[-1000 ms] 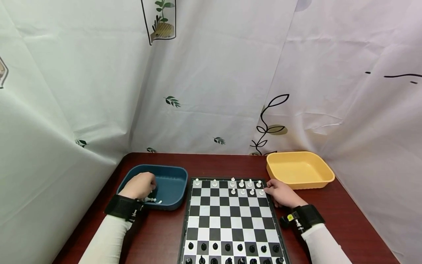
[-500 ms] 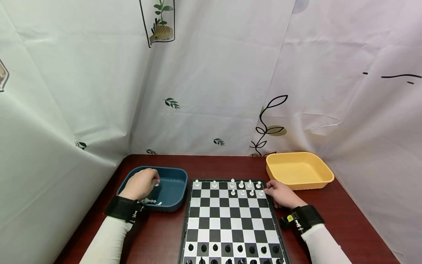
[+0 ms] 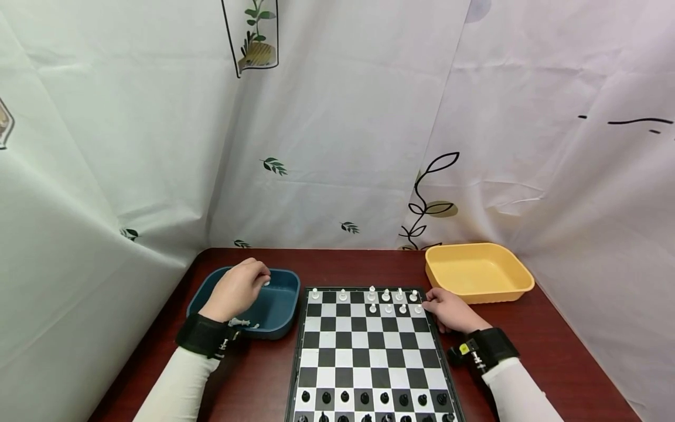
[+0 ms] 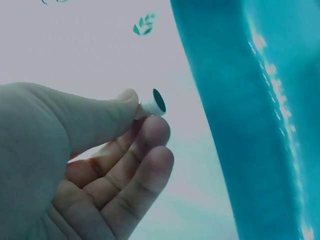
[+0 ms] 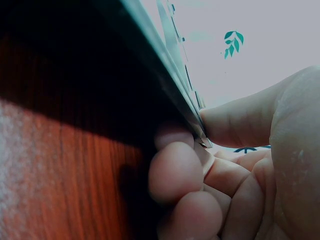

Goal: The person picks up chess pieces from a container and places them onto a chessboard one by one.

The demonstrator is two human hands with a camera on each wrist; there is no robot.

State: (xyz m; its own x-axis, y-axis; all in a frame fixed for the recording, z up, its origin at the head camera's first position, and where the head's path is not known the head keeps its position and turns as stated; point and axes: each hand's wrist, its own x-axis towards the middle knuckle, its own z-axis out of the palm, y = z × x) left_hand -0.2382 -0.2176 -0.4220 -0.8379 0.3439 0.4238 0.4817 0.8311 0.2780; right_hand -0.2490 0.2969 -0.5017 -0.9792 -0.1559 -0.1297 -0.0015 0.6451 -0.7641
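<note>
My left hand [image 3: 237,291] pinches a small white chess piece [image 4: 153,104] between thumb and fingers, its dark round base facing outward in the left wrist view. The hand is over the blue bin [image 3: 282,308], where more white chess pieces [image 3: 238,322] lie below the wrist. At the far right corner of the chessboard [image 3: 352,338], my right hand [image 3: 452,310] grips the edge. In the right wrist view its thumb [image 5: 235,120] is on the upper side and the fingertips [image 5: 176,170] are curled beneath. White chess pieces [image 3: 371,294] stand along the board's far side, with gaps toward the left.
Black chess pieces [image 3: 364,398] stand in two rows at the board's near side. A yellow bin [image 3: 477,275] sits at the back right of the dark red table [image 3: 258,375]. White patterned cloth [image 3: 337,135] hangs behind and beside the table.
My left hand has risen out of the blue bin and moved right and away from me, with the white chess piece in its fingers. The right hand stays at the board's edge.
</note>
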